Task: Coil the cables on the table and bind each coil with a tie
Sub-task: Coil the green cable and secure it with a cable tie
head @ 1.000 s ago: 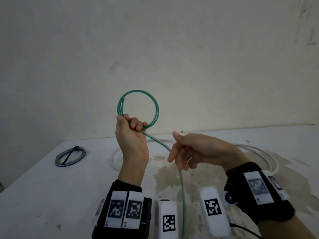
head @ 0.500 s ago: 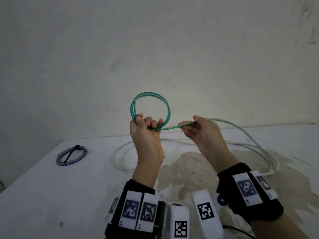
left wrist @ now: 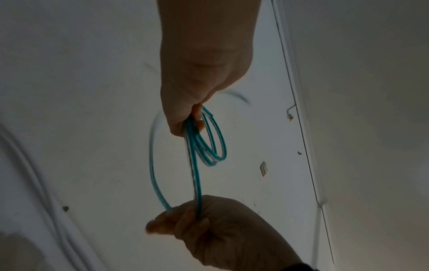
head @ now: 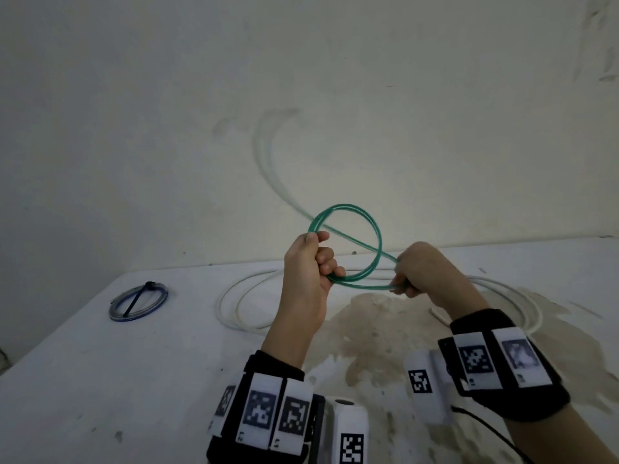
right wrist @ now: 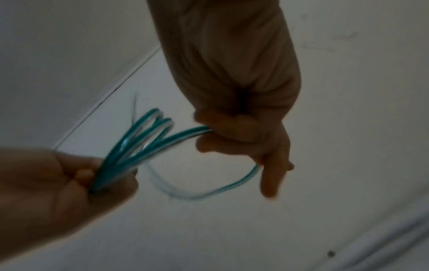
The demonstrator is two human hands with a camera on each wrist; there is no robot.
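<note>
A thin green cable (head: pixel 379 234) is wound into a small coil held up above the table (head: pixel 100 380). My left hand (head: pixel 321 261) grips the coil's turns at its lower left. My right hand (head: pixel 407 279) grips the same cable just right of the coil, where a fresh loop meets it. The cable's loose tail (head: pixel 268 159) is a blurred streak up against the wall. In the left wrist view the left hand (left wrist: pixel 195 121) pinches the green turns (left wrist: pixel 217 144). In the right wrist view the right hand (right wrist: pixel 232 132) holds strands (right wrist: pixel 148 144) that run to the left hand (right wrist: pixel 69 174).
A long white cable (head: pixel 231 306) lies in loose loops across the back of the table, reaching the right side (head: pixel 536 316). A small blue and clear coil (head: pixel 139 301) bound with a black tie lies at the far left. A brownish stain (head: pixel 368 329) marks the table's middle.
My right hand has dropped and closed in on the coil, laying another loop against it. The loose tail has left the table and whipped up to the left. Both hands shifted rightward.
</note>
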